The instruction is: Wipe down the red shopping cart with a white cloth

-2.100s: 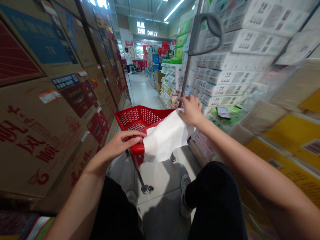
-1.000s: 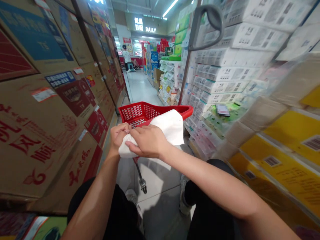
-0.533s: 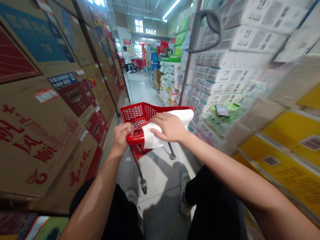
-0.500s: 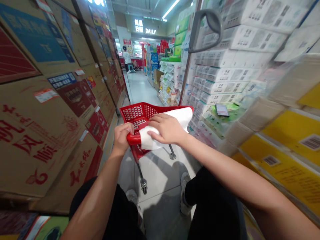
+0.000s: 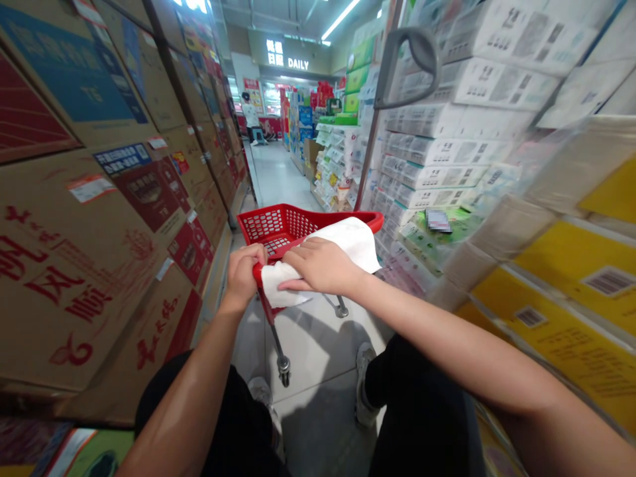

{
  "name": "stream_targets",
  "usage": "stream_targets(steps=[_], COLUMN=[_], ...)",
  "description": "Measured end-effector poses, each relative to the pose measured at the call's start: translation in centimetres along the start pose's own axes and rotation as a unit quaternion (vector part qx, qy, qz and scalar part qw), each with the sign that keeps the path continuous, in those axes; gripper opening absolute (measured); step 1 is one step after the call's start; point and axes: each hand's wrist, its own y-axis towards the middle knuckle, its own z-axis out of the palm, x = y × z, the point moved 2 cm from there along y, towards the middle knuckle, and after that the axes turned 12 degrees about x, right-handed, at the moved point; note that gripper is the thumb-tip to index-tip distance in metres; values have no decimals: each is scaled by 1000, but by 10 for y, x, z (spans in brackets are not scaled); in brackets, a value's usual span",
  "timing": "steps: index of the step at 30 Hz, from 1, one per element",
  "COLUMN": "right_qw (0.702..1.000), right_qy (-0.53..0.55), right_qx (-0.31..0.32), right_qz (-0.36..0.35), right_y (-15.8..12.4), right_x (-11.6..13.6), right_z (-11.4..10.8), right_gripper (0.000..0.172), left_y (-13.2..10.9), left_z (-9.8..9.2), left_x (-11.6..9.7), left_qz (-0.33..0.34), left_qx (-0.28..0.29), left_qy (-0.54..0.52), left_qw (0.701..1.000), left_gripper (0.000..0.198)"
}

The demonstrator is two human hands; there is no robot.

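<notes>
A small red shopping cart (image 5: 258, 224) with perforated basket walls stands in front of my knees. My left hand (image 5: 243, 275) is closed around the left end of its red handle (image 5: 258, 273). Draped over the handle bar is a white cloth (image 5: 352, 240), which could also be a paper towel. My right hand (image 5: 322, 266) presses this cloth onto the bar, fingers wrapped over the top and thumb on the near side. Its fingertips lie close to my left hand. Cloth and hand hide most of the bar, leaving the far right corner bare.
Stacked cartons (image 5: 64, 265) wall the left side. On the right are piles of white tissue packs (image 5: 447, 152) and yellow packages (image 5: 566, 291). A grey looped handle (image 5: 422, 63) on a post rises beyond the cart. Down the tiled aisle (image 5: 275, 172) is a person (image 5: 252, 116) near a blue stool.
My right hand has slid left along the handle with the white cloth, covering more of the left end and baring the right corner. My left hand keeps its place.
</notes>
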Motion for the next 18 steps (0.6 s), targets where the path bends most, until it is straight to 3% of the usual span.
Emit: stream_targets(steps=[5,8,12,18], right_qw=[995,998,1000,997], right_qy=[-5,-5,-10,56], right_qx=[-4,-9,-18,-25], right_qz=[100,69,-1,41], right_y=[21,21,2,-22], right_x=[36,36,6,-51], right_z=[8,10,5,1], right_gripper=[56,53,51,51], left_y=[-1,-3,-7,-5], left_z=[2,-6,-18,-24], left_x=[2,3,4,6], left_qz=[-42,-35,4,5], left_qx=[-14,18,23,40], left_qy=[1,-9,-37,-41], left_qw=[999,999,999,998], left_gripper=[23,22,21,21])
